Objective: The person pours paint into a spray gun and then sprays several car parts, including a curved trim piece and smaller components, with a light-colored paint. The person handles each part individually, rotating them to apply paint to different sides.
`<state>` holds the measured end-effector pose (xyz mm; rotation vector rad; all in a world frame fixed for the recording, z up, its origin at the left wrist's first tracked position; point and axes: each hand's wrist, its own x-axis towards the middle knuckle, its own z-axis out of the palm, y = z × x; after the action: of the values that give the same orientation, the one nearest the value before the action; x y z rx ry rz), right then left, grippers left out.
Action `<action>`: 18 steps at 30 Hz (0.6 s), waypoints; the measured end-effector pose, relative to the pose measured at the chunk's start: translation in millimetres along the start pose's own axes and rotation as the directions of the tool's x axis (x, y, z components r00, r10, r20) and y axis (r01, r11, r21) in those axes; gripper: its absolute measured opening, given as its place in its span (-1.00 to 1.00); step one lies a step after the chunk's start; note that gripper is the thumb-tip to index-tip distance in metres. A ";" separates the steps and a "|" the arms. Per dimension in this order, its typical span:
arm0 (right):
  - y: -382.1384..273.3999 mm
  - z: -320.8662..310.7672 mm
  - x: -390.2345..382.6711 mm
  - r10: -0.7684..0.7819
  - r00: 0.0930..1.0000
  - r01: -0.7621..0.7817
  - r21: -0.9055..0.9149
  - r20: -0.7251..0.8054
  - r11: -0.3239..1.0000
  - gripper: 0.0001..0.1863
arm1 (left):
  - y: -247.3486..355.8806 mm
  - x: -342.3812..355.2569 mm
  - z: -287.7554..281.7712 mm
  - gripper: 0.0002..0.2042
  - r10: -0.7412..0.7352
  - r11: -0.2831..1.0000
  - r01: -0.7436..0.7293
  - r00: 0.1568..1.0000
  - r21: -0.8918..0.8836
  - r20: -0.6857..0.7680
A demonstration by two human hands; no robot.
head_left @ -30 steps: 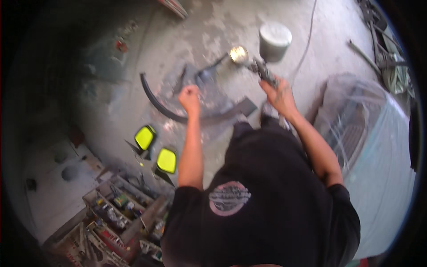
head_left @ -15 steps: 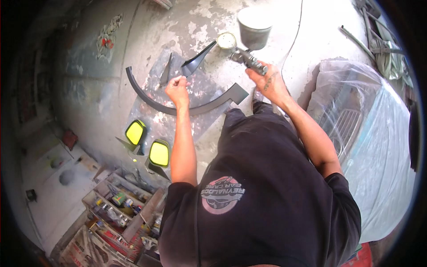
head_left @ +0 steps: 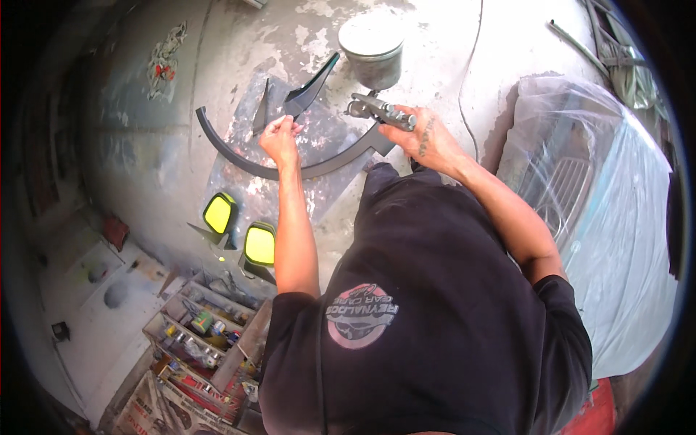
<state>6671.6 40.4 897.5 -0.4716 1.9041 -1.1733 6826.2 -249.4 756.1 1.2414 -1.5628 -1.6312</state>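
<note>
My right hand (head_left: pixel 428 141) grips a metal spray gun (head_left: pixel 384 112) just below a grey bucket with a white top (head_left: pixel 370 61). My left hand (head_left: pixel 281 138) is closed with fingertips pinched; whatever it holds, if anything, I cannot make out. It hovers over a paint-spotted sheet (head_left: pixel 246 123) on the floor, near a pointed black trim piece (head_left: pixel 308 90) and above a long curved black strip (head_left: pixel 239 159). Left of my left forearm lie two black mirror housings with yellow-green faces (head_left: pixel 219 214).
A compartment box of cans and tools (head_left: pixel 196 326) sits at lower left, near a pale board (head_left: pixel 87 304). A plastic-covered object (head_left: pixel 609 232) fills the right side, below metal tubes (head_left: pixel 580 51). A cable (head_left: pixel 471 87) crosses the floor; crumpled rags (head_left: pixel 167 61) lie top left.
Both hands have moved a little up and left. The gun has swung toward horizontal, and the small round lit top seen at its front earlier is no longer visible.
</note>
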 end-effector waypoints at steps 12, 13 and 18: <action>7.7 -25.4 13.0 0.005 0.986 -0.006 -0.007 -0.166 1.000 -0.54 | -1.7 5.1 -12.6 -0.91 -0.114 0.989 0.103 0.987 -0.103 -0.112; 9.0 -25.7 11.4 0.006 0.989 -0.008 -0.012 -0.151 1.000 -0.53 | -2.9 6.3 -13.3 -0.89 -0.162 0.977 0.146 0.982 -0.152 -0.097; 4.2 -12.0 2.5 0.046 0.999 -0.046 -0.019 0.024 0.999 -0.41 | -6.7 15.5 -13.1 -0.84 -0.342 0.905 0.316 0.938 -0.283 -0.046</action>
<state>6660.9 47.4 895.4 -0.4476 1.8959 -1.1164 6832.7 -267.7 747.3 1.4630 -1.0652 -1.8898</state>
